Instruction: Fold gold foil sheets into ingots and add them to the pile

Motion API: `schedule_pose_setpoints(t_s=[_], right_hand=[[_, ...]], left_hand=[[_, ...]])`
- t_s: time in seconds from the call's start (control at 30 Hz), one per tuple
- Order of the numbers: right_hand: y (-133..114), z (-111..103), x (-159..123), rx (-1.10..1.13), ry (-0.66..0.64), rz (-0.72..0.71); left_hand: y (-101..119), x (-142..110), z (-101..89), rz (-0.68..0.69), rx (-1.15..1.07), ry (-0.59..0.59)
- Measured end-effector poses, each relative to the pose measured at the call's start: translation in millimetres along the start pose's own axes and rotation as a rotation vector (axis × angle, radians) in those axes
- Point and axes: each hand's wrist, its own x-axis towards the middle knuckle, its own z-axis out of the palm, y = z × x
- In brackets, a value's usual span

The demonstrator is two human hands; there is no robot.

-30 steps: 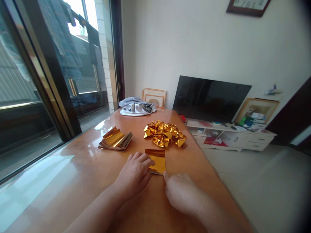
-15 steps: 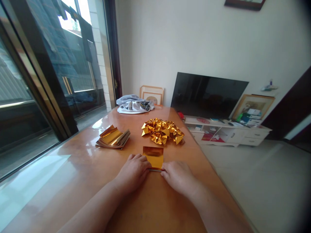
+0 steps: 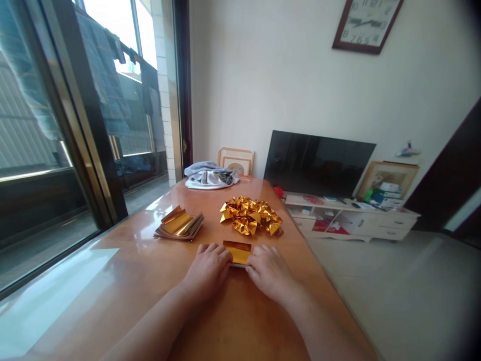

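Observation:
A sheet of gold foil paper (image 3: 239, 252) lies on the wooden table between my hands, its near edge turned up in a pale strip. My left hand (image 3: 211, 261) grips its left side, fingers curled over the paper. On the right side, my right hand (image 3: 267, 268) pinches the near corner. The thumbs are partly hidden under the fingers. Just beyond the sheet sits a heap of folded gold paper pieces (image 3: 250, 215). To the left is a stack of gold foil sheets (image 3: 179, 224), the top ones curling upward.
Grey and white cloth (image 3: 210, 175) is bundled at the far end of the glossy table (image 3: 143, 281). Right of the table stands a low white cabinet (image 3: 356, 220) with a television (image 3: 319, 163) above it. A glass sliding door (image 3: 75, 125) runs along the left.
The view has tilted up, bringing more of the wall clock into sight. The gold sheet between my hands shows shorter from front to back, and my hands are still on its sides.

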Motion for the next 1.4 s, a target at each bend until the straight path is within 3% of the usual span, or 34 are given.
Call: schedule_pose_setpoints(t_s=[0.43,0.57,0.73,0.83,1.03,1.23,1.4], right_hand=[[-8,-5,-3,0.078,0.075,-0.057],[4,-6,-2,0.084,0.080,-0.051],[24,-14,1,0.075,0.095,0.041],[21,-14,2,0.053,0.136,0.094],[-7,-1,1,0.051,0.259,0.014],[-22,7,0,0.062,0.287,-0.053],[-27,8,-1,0.172,0.228,-0.063]], left_hand=[[18,4,-3.2,0.070,0.014,0.051],[4,2,-7.6,0.018,0.039,0.064],[-28,-1,-12.7,-0.180,0.066,0.135],[-32,1,-2.9,-0.263,-0.110,0.170],[-8,6,26.5,-0.468,-0.715,0.102],[-5,10,25.0,-0.629,-1.012,0.045],[-1,11,19.1,-0.586,-1.211,0.097]])
